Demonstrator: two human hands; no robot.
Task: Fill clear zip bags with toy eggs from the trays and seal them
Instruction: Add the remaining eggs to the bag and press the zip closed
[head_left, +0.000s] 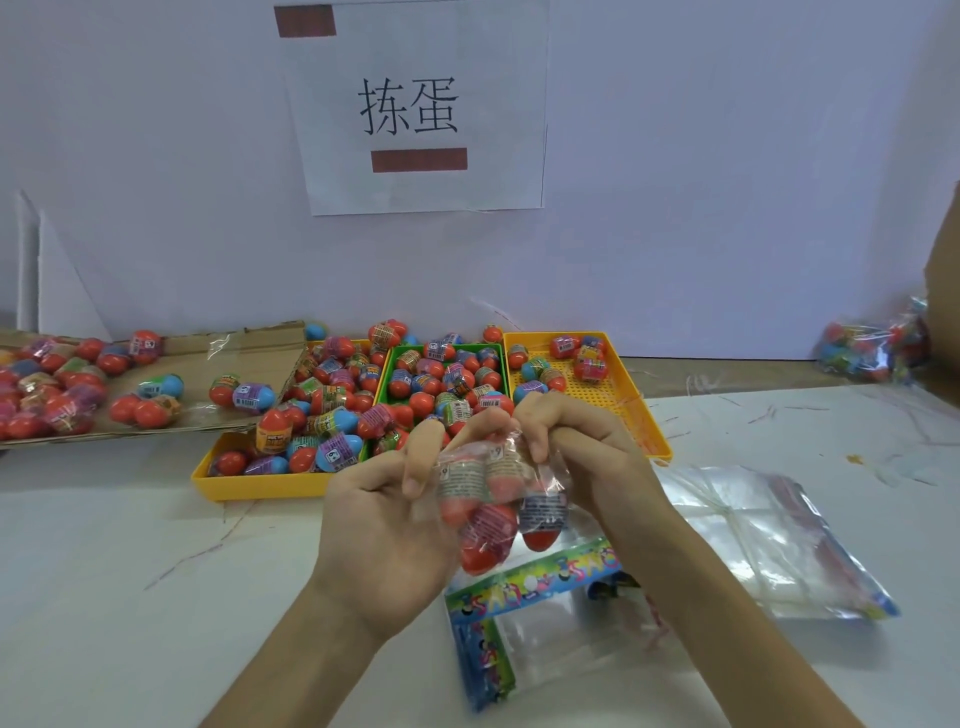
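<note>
Head view showed the white desk (130, 597) carrying a yellow tray (249, 486), a green tray (447, 347) and a second yellow tray (613, 395) of loose eggs. In front of them, above the desk, you held a clear zip bag (550, 483) with several toy eggs (488, 540) inside. Your left grip (384, 519) and right grip (587, 457) were both clamped on its top edge, pinching the plastic.

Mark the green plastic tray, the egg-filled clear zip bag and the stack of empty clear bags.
Green plastic tray (386, 376): head view, left wall.
Egg-filled clear zip bag (491, 496): head view, its middle.
Stack of empty clear bags (743, 525): head view, top sheet.
</note>
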